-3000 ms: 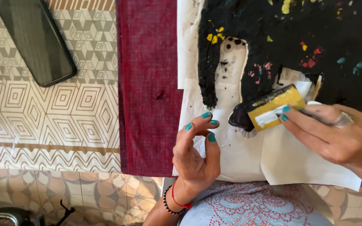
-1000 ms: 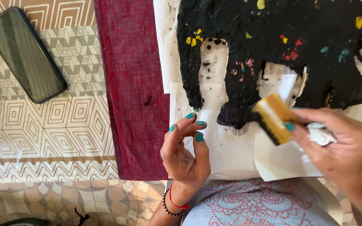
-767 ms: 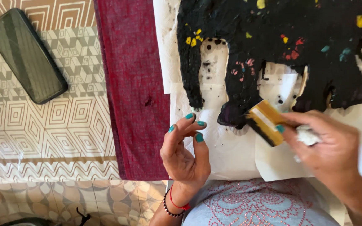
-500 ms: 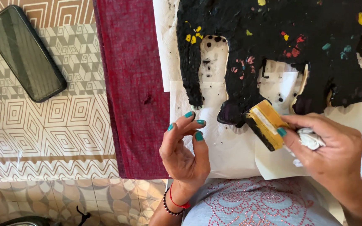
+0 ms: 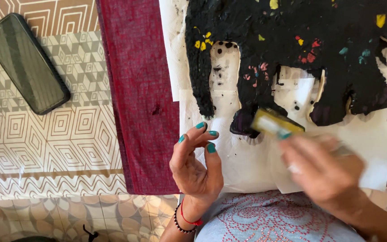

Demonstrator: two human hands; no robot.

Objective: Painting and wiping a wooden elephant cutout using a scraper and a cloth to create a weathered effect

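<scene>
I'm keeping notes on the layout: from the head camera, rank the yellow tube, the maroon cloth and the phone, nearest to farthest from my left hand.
From the left hand:
1. Maroon cloth, just beside it, to the left.
2. Yellow tube, to the right, in the right hand.
3. Phone, far upper left.

Dark phone lying flat, well left of and above the hands, patterned beige mat beneath it, maroon cloth just left of the hands, tiled floor below them

The right hand, blurred with motion, is swinging the small yellow tube leftward and flatter against the black animal shape's foot.
</scene>
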